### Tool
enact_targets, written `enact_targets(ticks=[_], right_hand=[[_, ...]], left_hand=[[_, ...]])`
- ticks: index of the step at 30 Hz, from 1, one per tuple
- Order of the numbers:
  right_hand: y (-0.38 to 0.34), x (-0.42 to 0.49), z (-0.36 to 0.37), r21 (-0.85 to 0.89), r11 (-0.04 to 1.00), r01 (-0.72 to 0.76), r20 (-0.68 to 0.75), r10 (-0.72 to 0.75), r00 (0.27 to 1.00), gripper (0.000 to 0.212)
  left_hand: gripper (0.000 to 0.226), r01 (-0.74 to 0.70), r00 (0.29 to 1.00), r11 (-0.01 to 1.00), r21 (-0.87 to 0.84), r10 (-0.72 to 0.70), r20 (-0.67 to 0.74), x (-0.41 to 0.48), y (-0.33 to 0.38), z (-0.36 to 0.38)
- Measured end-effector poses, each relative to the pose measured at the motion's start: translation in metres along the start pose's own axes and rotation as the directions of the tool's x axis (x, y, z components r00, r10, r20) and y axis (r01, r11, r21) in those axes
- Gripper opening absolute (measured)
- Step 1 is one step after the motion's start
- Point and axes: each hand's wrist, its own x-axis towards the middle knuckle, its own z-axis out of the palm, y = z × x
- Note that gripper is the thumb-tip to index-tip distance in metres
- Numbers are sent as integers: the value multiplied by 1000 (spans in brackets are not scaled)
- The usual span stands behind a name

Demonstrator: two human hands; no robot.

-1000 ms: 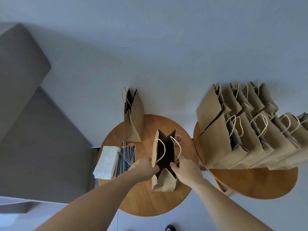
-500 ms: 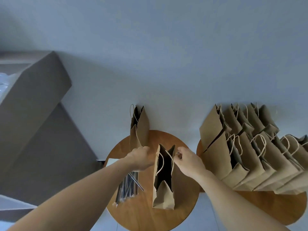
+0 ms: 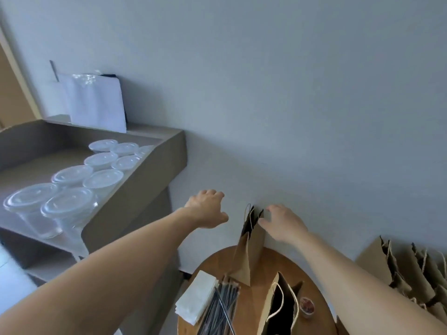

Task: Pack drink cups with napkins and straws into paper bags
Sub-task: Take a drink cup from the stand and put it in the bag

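Clear plastic drink cups [image 3: 70, 206] with lids on are clustered on the grey table [image 3: 36, 151] at the left of the frame, so none of those are packed yet. Behind them, upper left, a white packet [image 3: 96, 105] leans against the wall.

Toward the middle, the left hand [image 3: 206, 209] is up in front of the wall. Its fingers [image 3: 217, 194] are spread and relaxed, holding nothing.

Bottom centre is the round wooden table [image 3: 285, 262]. A stack of white napkins [image 3: 196, 301] sits on its left edge, with a bundle of dark straws [image 3: 222, 308] lying just beside it. Next along, the far bag [image 3: 249, 252], brown paper, stands upright near the wall with its mouth only narrowly open. The near bag [image 3: 278, 308] stands at the bottom edge of the frame, mouth wide open, but the inside is too dark to make out.

The right hand [image 3: 283, 223] is level with the top of the far bag, fingers [image 3: 273, 207] loose and apart, gripping nothing. The thumb is right at the bag's rim, but honestly I can't tell if it touches.

A small round tub [image 3: 306, 308] with something reddish in it sits just right of the near bag. In the lower right corner, a row of brown bags [image 3: 411, 269] stands crowded together.
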Motion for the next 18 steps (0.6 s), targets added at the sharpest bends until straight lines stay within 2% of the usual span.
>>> enact_targets(ticks=[7,12,15,18], right_hand=[[-124,43,-43,-43,969,244,-55,-246,968,57],[-224,70,-56,-101,924,369,-71,-376,924,58],[-284,96,-53,-109,908,405,-73,-413,908,55],[-344,130,-45,-136,897,421,-57,-431,900,52]], left_hand=[[66,177,970,983,48,-166,-179,-26,-94,-104],[65,271,929,962,19,-256,-268,-37,-186,-143],[64,300,918,954,-22,-294,-265,-41,-245,-154],[52,340,909,940,-30,-337,-244,-37,-307,-163]])
